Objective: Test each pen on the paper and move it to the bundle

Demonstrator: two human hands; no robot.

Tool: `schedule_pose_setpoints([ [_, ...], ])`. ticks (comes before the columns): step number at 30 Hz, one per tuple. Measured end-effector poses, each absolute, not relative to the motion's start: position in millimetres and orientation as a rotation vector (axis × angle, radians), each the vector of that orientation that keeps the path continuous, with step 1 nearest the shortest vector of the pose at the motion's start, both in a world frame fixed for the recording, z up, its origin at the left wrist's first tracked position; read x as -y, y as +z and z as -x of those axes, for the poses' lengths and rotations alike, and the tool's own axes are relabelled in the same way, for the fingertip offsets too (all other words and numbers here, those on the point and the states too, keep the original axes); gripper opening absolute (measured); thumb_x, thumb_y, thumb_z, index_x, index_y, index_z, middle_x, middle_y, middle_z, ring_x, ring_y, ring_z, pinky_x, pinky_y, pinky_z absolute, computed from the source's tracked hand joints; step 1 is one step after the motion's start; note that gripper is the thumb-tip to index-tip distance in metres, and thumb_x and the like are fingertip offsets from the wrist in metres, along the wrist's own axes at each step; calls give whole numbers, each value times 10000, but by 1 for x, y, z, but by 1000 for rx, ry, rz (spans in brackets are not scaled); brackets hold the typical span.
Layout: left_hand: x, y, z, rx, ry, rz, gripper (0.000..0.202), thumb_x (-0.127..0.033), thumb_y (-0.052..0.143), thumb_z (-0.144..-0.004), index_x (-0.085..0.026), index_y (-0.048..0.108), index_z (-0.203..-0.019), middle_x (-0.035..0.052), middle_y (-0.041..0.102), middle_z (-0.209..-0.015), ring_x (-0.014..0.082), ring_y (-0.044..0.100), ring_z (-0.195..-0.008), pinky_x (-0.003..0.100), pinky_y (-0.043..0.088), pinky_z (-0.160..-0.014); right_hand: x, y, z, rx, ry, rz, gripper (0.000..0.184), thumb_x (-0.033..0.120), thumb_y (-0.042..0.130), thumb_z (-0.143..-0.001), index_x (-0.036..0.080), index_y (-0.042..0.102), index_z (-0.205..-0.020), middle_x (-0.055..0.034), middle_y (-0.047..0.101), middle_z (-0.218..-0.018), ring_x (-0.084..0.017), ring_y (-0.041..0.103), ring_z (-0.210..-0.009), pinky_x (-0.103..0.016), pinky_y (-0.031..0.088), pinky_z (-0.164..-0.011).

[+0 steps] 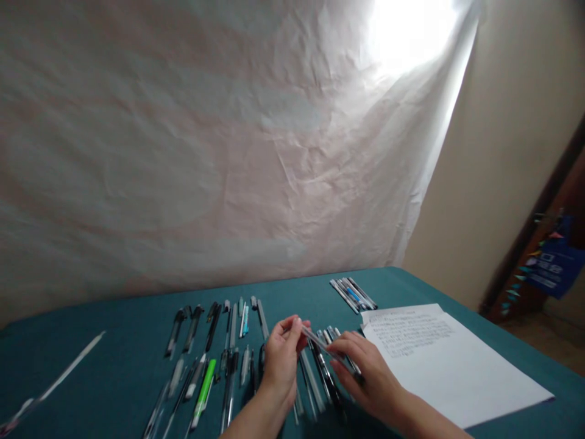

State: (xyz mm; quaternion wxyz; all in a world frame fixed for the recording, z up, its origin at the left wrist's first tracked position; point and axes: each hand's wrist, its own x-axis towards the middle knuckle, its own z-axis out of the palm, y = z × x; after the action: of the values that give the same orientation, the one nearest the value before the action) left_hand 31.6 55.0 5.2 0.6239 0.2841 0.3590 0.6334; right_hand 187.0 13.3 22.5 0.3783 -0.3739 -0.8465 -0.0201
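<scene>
Looks only partway along, to judge by the spread. Starting at the left, shows a thin pale strip (72,367) lying slantwise on the dark green cloth (68,326), too blurred to identify. Right of that, shows two loose rows: far, with black-capped pens (175,334) among small pale pieces, and near, with a bright green pen (203,390), all lying out of hand. Around the middle, shows one clear pen (314,336) raised and not yet set down. Farther right, on the far side, shows a compact group of pens (354,295) lying side by side, apparently the most orderly part. At the right, shows a large white sheet (475,384) with handwriting (406,332) on its far left portion. Cannot tell from this how many count as finished.

As for placing, has the clear pen slanting above the cloth, from far left to near right. Pinches its far left end between thumb and fingertips of the left hand (283,360). Grips its near right part in the bent fingers of the right hand (370,378), partly covering it. Below and between, shows dark pens (328,378) and clear tubes (312,381) on the cloth.
</scene>
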Motion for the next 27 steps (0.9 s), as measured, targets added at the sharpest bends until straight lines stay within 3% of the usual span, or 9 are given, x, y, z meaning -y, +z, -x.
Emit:
schedule_pose_setpoints([
  [5, -65, 5, -22, -868, 1584, -672, 237, -251, 663, -727, -161, 522, -895, 60, 674, -859, 120, 635, -761, 216, 471, -715, -22, 24, -196, 2131, 22, 1216, 119, 222, 469, -843, 204, 566, -909, -28, 603, -760, -154, 552, -678, -258, 412, -619],
  [10, -63, 0, -24, -858, 1541, -860, 311, -296, 647, -731, -148, 495, -959, 108, 651, -958, 177, 618, -890, 305, 438, -834, -39, 20, -211, 2237, -85, 1478, 185, 270, 448, -856, 222, 626, -845, -25, 630, -756, -171, 590, -703, -260, 412, -632],
  [15, -56, -5, -22, -1048, 1530, -1423, 282, -245, 554, -788, -185, 499, -1058, 103, 560, -1116, 201, 532, -1031, 366, 376, -911, -88, 24, -253, 1984, -73, 1879, 222, 354, 445, -845, 255, 644, -847, -10, 649, -835, -151, 597, -761, -225, 398, -658],
  [21, -36, 3, -19, -1195, 1178, -2333, 277, -120, 500, -770, -239, 563, -1012, 52, 542, -1130, 242, 474, -1049, 446, 331, -926, -150, 14, -315, 1713, -42, 2230, 259, 349, 479, -806, 188, 682, -795, -120, 672, -816, -233, 622, -778, -258, 388, -563],
  [27, -33, 7, -21, -1243, 1015, -2528, 259, -107, 511, -755, -222, 557, -983, 47, 569, -1042, 241, 494, -983, 446, 327, -921, -174, -7, -339, 1590, 55, 2399, 224, 317, 517, -768, 187, 699, -771, -150, 677, -854, -257, 625, -843, -271, 411, -585],
])
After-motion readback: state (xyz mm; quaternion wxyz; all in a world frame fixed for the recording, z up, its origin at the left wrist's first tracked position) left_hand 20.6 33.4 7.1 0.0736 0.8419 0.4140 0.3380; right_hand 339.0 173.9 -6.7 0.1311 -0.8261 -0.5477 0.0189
